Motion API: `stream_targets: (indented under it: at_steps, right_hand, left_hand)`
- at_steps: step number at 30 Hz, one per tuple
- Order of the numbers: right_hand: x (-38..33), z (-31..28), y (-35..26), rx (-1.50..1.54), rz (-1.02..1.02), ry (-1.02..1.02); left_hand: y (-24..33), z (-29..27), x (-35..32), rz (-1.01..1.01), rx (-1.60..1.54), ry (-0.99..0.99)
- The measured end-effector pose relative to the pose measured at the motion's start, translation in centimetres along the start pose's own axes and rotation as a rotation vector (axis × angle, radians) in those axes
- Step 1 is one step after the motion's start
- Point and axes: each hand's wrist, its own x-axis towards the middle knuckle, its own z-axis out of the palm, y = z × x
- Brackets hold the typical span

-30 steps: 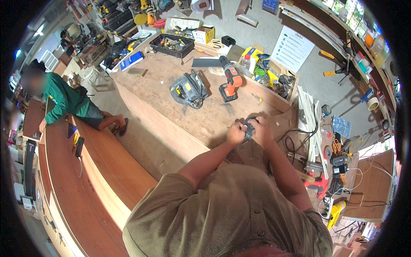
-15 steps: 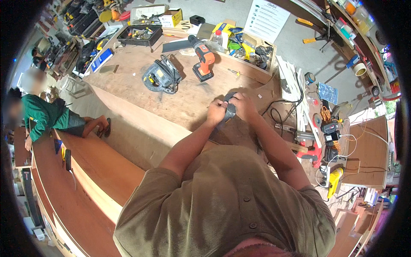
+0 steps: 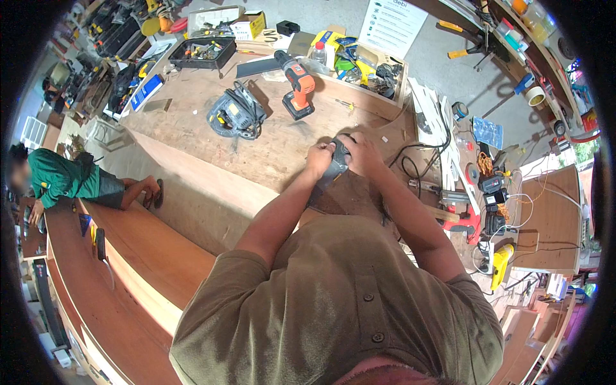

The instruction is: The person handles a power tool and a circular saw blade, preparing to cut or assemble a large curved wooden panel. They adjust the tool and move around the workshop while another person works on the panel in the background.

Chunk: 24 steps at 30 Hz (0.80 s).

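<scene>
My left hand point(image 3: 320, 159) and my right hand point(image 3: 363, 154) are close together over the near edge of the workbench. Between them is a thin, dark grey, flexible piece point(image 3: 336, 167) that looks like a sheet of sandpaper. Both hands pinch it near its far end, with the thumbs toward each other; its lower part hangs toward me. Left of my hands, a grey corded jigsaw point(image 3: 236, 114) lies on its side. An orange and black cordless drill point(image 3: 299, 90) stands on its battery just beyond them.
A black tray of small parts point(image 3: 203, 54) and a wooden box of supplies point(image 3: 389, 64) sit at the back of the workbench point(image 3: 173, 131). Black cable point(image 3: 420, 157) and white strips point(image 3: 428, 115) lie at right. A person in green point(image 3: 64, 173) leans over long boards point(image 3: 138, 247) at left.
The dark grey sheet was curled between my hands and now looks flatter. My hands have shifted slightly left and away. The person in green has lowered the head.
</scene>
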Motion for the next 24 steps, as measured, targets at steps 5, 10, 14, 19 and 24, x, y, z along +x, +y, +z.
stream_targets:
  at_steps: [5,10,14,19,24]
  right_hand:
    - [0.4,0.7,0.9,-0.137,0.108,-0.159]
    - [0.3,1.1,2.1,-0.054,-0.072,-0.143]
    - [0.2,0.8,0.8,-0.017,0.019,-0.047]
    - [0.5,1.1,1.1,-0.012,0.111,-0.136]
    - [0.3,0.7,2.1,0.150,0.035,0.149]
  left_hand:
    - [1.2,-0.4,0.2,0.021,0.190,-0.028]
    - [3.0,-1.2,0.3,0.166,0.460,-0.088]
    - [3.4,-1.4,0.8,0.005,0.304,-0.161]
    - [4.0,-1.1,0.3,-0.022,0.069,-0.167]
    - [6.0,-0.8,-0.4,-0.181,0.065,-0.151]
